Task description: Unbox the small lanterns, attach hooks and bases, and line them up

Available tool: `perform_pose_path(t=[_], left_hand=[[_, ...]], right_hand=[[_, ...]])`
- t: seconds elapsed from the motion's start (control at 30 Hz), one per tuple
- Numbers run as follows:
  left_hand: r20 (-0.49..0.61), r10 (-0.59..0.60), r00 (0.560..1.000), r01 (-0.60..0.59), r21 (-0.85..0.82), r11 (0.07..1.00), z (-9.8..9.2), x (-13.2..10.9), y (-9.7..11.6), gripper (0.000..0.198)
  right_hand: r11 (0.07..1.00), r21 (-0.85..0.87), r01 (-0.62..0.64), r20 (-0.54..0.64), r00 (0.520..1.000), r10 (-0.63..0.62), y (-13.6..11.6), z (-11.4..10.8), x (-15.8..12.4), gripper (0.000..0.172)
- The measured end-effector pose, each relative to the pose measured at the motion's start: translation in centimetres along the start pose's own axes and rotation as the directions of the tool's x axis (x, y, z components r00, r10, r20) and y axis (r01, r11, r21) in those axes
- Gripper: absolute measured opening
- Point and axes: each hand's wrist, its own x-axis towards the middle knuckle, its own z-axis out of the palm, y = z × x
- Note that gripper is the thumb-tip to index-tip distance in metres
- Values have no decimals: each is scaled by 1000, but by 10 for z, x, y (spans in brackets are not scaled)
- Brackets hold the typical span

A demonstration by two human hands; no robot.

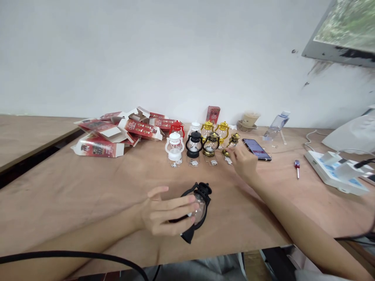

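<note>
My left hand (168, 214) is on a small black lantern (200, 210) with a clear globe, its fingers across the globe and the thumb raised apart. This lantern leans over close to the table's front edge. Farther back, my right hand (245, 162) has its fingers pinched together beside a tilted bronze lantern (233, 141), near a wire piece with small white parts (228, 160). What sits between those fingertips is hidden. Next to it stand another bronze lantern (211, 144), a black lantern (194, 144) and a white lantern (175, 146), with similar wire pieces in front.
Behind are red (177, 128) and gold lanterns (223, 130). Opened red boxes (99, 146) pile up at the left. Rightward lie a phone (257, 150), a bottle (278, 124), a screwdriver (297, 168) and a power strip (336, 175). A cup (249, 119) stands by the wall.
</note>
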Motion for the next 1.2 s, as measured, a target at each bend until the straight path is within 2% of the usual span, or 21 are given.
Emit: perform_pose_path(t=[0.1,0.2,0.27,0.33,0.43,0.6,0.77,0.8,0.87,0.93,0.97,1.0,1.13,1.2], left_hand=[[-43,266,963,-252,209,945,-8,18,0,41],[-37,316,948,-300,230,926,-9,22,-3,43],[-37,323,946,-309,212,927,-8,21,-5,42],[-36,346,938,-330,224,917,-7,21,-8,38],[-28,414,910,-388,295,873,-5,22,-13,30],[-22,413,911,-369,405,836,1,23,-18,25],[-39,391,919,-326,480,814,-2,26,-25,33],[-23,407,913,-344,491,800,-5,28,-28,33],[62,483,874,-442,516,734,-11,33,-34,29],[153,551,821,-539,524,659,-17,39,-40,28],[171,555,814,-553,520,651,-19,42,-42,29],[173,542,823,-545,513,663,-20,44,-43,30],[104,389,915,-386,502,774,-20,46,-48,30],[86,338,937,-333,512,792,-19,44,-50,31]], right_hand=[[970,-149,-194,-46,981,189,36,2,14,43],[912,-280,-300,-22,952,307,62,7,17,41],[888,-381,-258,111,941,321,73,13,15,41],[885,-442,-147,290,910,296,78,22,16,40],[906,-422,0,475,852,221,81,35,25,34],[921,-379,85,588,791,169,80,48,46,29],[932,-349,95,642,749,164,79,51,48,31],[936,-338,94,648,745,160,79,51,47,31],[944,-319,81,646,747,154,78,50,44,28],[952,-302,50,624,765,158,77,50,41,26],[955,-296,26,602,781,165,77,49,38,25],[957,-290,-5,570,802,177,76,48,36,26],[945,-258,-203,348,893,287,74,42,26,37],[924,-233,-304,228,906,356,70,38,21,44]])
